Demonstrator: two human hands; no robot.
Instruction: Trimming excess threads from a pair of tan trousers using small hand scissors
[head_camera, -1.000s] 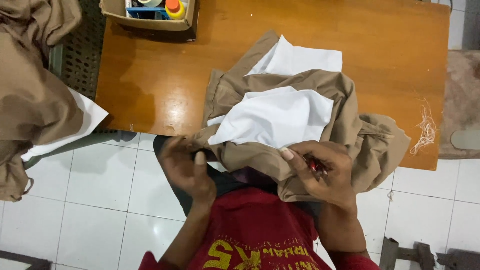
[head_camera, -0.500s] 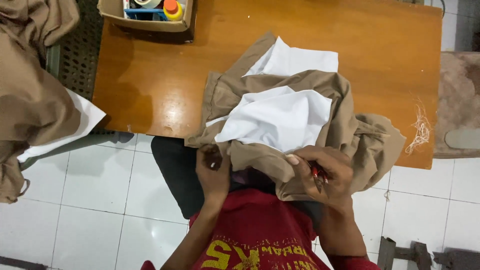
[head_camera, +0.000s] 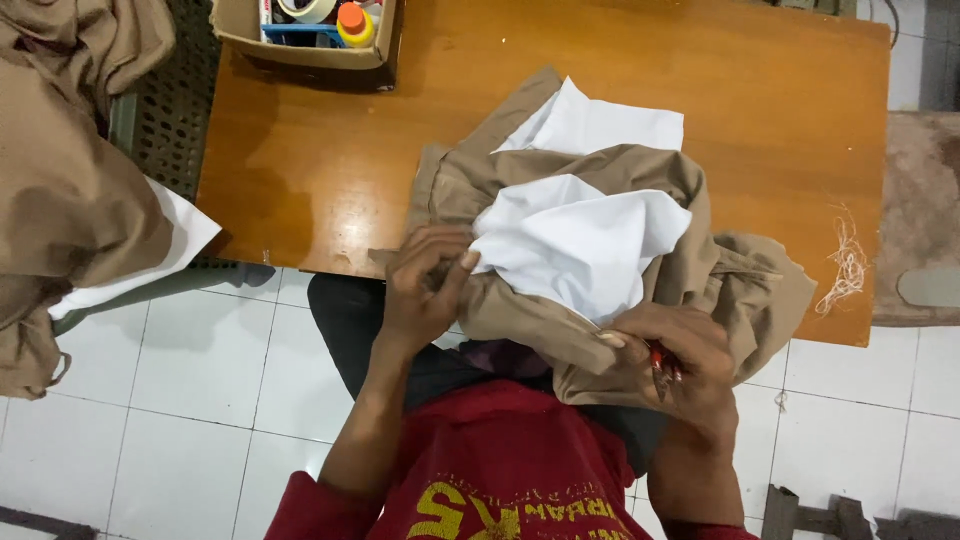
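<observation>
A khaki garment (head_camera: 640, 290) with a white lining (head_camera: 590, 240) is bunched at the near edge of the wooden worktop (head_camera: 300, 160), partly on the surface and partly hanging over the lap. The left hand (head_camera: 425, 285) is clenched on the garment's near-left edge, thumb pressed where khaki meets white. The right hand (head_camera: 675, 360) is closed on the lower fold of khaki cloth, and a small red tool (head_camera: 657, 362) is pinched in the same grasp; its kind cannot be made out, though a thread snip is judged likely.

Step in hand, as judged: a seam or edge is being held taut between both hands for inspection or trimming. The next move would call for the cloth to be kept stretched, the tool tip to be brought to the exact spot, and the lining to be kept out of its way.

Farther out: a tangle of loose threads (head_camera: 845, 262) is seen near the worktop's right edge. A cardboard box (head_camera: 320, 50) of small supplies, one with an orange cap, stands at the far-left corner. More khaki cloth (head_camera: 70, 190) is heaped to the left over a white sheet.

Hidden or unclear: the working end of the tool is covered by fingers; the seam itself is buried in folds; the box is cut off by the frame's top; the garment's type cannot be told.
</observation>
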